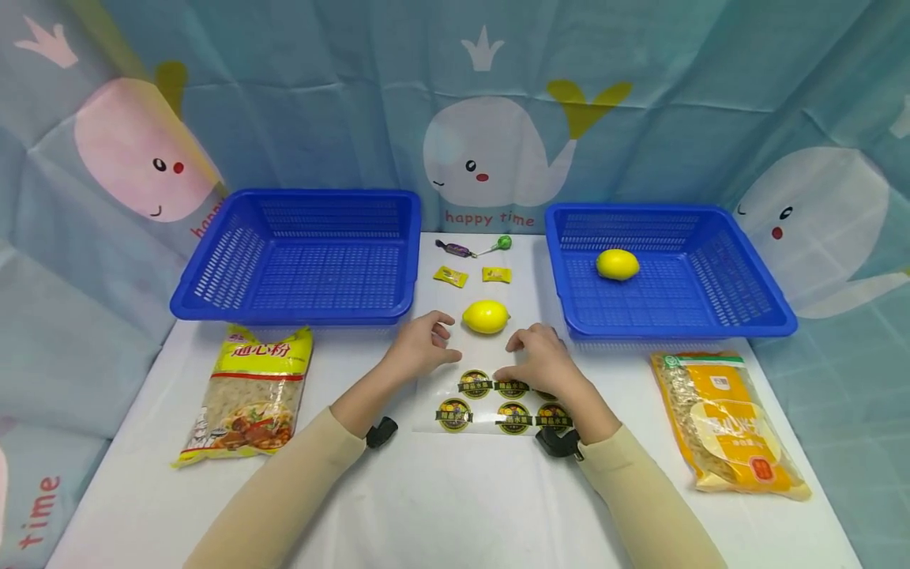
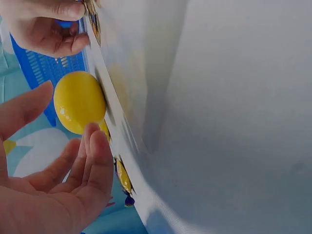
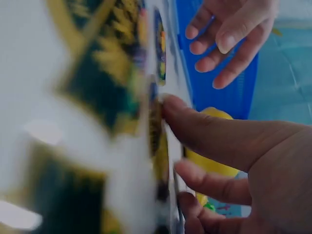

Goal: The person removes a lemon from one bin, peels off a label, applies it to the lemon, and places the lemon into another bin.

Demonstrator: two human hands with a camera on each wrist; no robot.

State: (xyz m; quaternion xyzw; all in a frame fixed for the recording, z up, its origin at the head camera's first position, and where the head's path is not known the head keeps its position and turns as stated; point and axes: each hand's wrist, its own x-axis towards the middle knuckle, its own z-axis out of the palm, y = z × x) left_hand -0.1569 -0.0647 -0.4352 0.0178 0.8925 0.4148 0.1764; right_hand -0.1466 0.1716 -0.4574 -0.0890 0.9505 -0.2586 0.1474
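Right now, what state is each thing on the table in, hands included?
Left basket: empty.
Right basket: holds one lemon.
Second lemon: loose on the table, between the hands.
Sticker sheet: flat, stickers on it.
Right hand: fingers pressing on the sheet.
Left hand: relaxed, holding nothing.
Two bags: flat on the table.

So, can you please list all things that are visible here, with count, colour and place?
baskets: 2, blue, back left and back right of table
lemons: 2, yellow, one at table centre, one in right basket
candies: 2 yellow, 1 purple, between baskets
lollipop: 1, green, beside purple candy
sticker sheet: 1, clear with round dark-and-yellow stickers, under the hands
noodle bags: 2, yellow left, orange right, in front of baskets
table: 1, white
left hand: resting by sheet's left edge
right hand: fingertips on a sticker
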